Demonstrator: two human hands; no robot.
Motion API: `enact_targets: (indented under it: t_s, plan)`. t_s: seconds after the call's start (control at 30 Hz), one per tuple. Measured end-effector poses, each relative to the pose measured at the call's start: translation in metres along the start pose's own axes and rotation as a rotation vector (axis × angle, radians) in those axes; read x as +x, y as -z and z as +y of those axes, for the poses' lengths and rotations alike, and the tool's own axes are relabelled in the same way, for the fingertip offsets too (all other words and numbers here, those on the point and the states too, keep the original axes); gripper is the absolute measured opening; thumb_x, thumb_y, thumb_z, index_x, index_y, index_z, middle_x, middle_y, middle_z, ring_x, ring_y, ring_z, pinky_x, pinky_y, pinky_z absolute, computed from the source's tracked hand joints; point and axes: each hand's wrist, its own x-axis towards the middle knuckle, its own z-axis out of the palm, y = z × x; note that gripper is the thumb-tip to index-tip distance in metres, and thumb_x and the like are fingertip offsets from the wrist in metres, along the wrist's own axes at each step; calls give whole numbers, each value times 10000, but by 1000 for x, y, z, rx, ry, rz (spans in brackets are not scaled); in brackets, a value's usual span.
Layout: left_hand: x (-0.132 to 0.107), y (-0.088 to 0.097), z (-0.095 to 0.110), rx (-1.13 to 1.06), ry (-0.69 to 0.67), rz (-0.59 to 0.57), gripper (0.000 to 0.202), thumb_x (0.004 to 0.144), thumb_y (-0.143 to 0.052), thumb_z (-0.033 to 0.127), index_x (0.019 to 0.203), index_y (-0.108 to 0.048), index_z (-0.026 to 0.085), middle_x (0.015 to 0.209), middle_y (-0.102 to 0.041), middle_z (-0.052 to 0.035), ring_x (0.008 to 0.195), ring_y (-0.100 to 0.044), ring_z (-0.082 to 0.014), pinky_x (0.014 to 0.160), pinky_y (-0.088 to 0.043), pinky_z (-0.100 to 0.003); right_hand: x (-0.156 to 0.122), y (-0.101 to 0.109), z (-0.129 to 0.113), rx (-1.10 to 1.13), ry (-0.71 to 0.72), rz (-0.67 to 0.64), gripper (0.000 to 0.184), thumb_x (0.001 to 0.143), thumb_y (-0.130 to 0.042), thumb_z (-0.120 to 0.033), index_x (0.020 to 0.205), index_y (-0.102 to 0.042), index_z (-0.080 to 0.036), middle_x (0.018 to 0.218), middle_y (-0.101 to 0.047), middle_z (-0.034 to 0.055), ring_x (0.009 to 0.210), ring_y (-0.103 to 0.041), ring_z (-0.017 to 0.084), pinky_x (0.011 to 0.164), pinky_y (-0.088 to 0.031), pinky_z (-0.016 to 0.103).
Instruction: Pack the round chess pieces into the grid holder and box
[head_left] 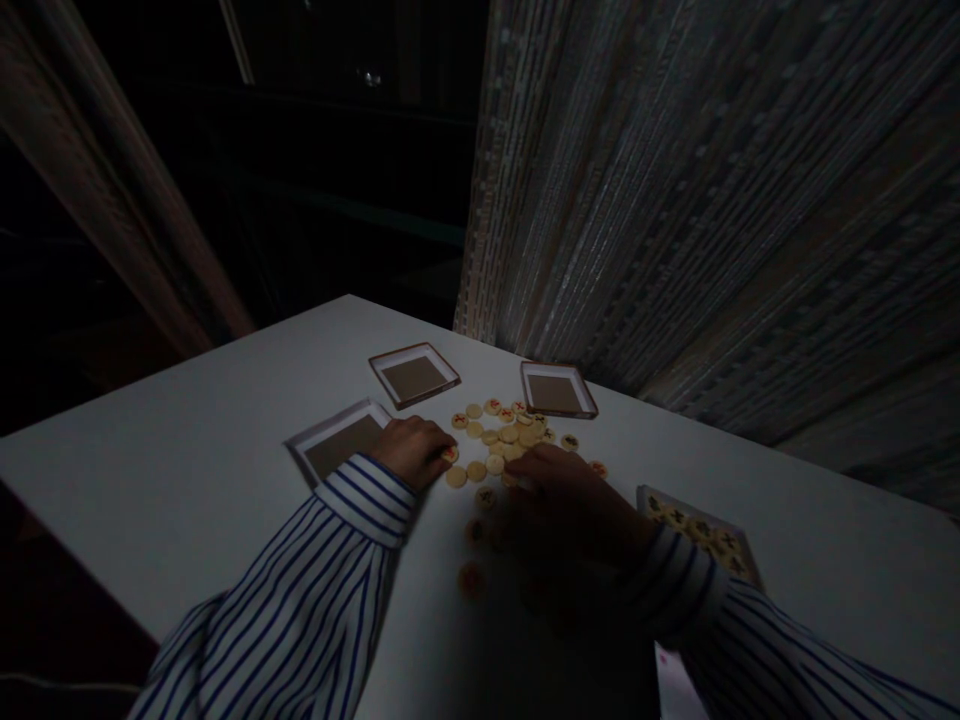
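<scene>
Round, pale Chinese chess pieces (508, 434) lie in a loose heap between my two hands, several blank side up and others with red or black characters. My left hand (414, 448) is at the heap's left side, its fingers closed on a red-marked Chinese chess piece (450, 454). On the right, my right hand (566, 488) reaches over the near edge of the heap, its fingers stretched out onto the pieces; its underside is lost in shadow. Nearer to me, a black-marked piece (485, 497) and a red-marked piece (471, 578) lie on the white table (247, 400).
A shallow box tray (300, 452) is partly behind my left hand. Two more trays, a left one (448, 383) and a right one (576, 412), stand beyond the heap. Beside my right wrist, another tray (752, 560) holds black-marked pieces. A curtain (637, 200) hangs along the table's far edge.
</scene>
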Motion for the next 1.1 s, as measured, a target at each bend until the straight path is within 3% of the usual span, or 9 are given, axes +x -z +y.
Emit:
enact_targets:
  t_s: [0.33, 0.57, 0.83, 1.1]
  plan:
    - [-1, 1, 2, 1, 32, -4, 277, 766, -502, 228, 994, -651, 177, 989, -664, -102, 933, -583, -255, 811, -435, -394, 7, -4, 5, -15, 30, 43, 223, 790, -532, -190, 994, -614, -154, 891, -601, 91, 813, -556, 177, 702, -430, 307]
    - [-2, 0, -1, -14, -17, 38, 266, 731, -505, 228, 939, -663, 176, 949, -669, -117, 908, -587, -286, 778, -436, -429, 10, -2, 4, -18, 37, 36, 219, 797, -521, -190, 995, -613, -164, 920, -600, 87, 830, -557, 174, 708, -422, 301]
    - [-9, 2, 8, -116, -102, 103, 415, 647, -552, 193, 1058, -611, 177, 1079, -632, -78, 1011, -531, -257, 898, -367, -437, 15, -1, 1, -70, 36, 15, 233, 786, -522, -182, 997, -617, -154, 891, -601, 89, 832, -555, 187, 693, -411, 308]
    - [-8, -3, 14, -133, -112, 61, 381, 619, -604, 242, 999, -605, 213, 1004, -645, -45, 1028, -499, -261, 955, -281, -493, 14, -3, 3, -26, 50, 60, 191, 785, -520, -191, 950, -613, -160, 879, -602, 86, 791, -556, 183, 671, -405, 305]
